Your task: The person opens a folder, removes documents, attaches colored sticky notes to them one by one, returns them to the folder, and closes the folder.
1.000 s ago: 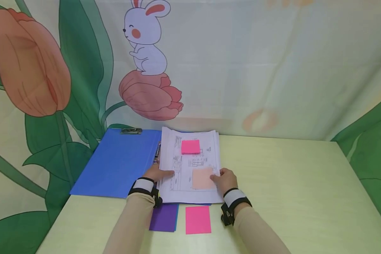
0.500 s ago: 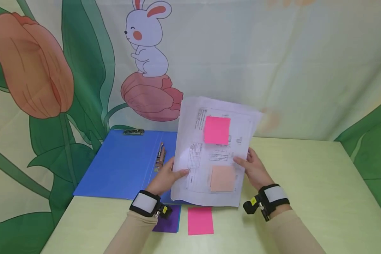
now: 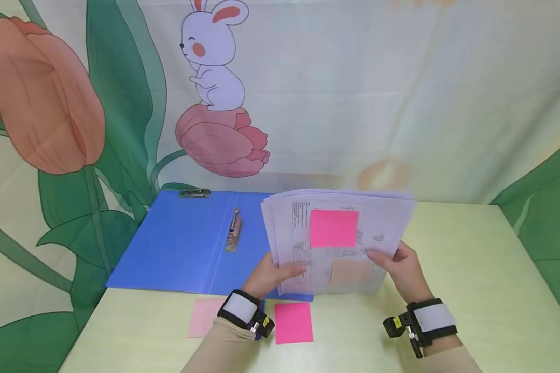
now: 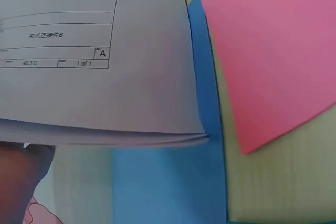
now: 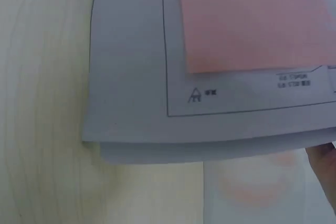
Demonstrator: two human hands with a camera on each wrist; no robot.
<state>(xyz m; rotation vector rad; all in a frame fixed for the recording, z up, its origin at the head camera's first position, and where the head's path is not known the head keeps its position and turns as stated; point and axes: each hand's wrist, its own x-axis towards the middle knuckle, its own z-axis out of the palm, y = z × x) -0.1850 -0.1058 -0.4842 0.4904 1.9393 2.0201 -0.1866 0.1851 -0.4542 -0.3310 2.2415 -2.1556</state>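
Both hands hold a stack of printed drawing sheets tilted up over the right part of a blue clip folder. My left hand grips the stack's left edge, thumb in front. On the opposite edge, my right hand pinches it with the thumb on the top sheet. A bright pink sticky note and a peach sticky note lie on that top sheet. In the right wrist view, the sheets show slightly uneven lower edges. The fingers behind the stack are mostly hidden.
The folder lies spread out, with a metal lever clip near its spine and another clip at its top left. In front are a pink sticky note and a pale pink one, partly behind the left wrist. A printed curtain hangs behind.
The hands have lifted the sheet stack off the folder, moved it right and tilted it up, then lowered it somewhat. The lever clip and the pale pink note have come into view.
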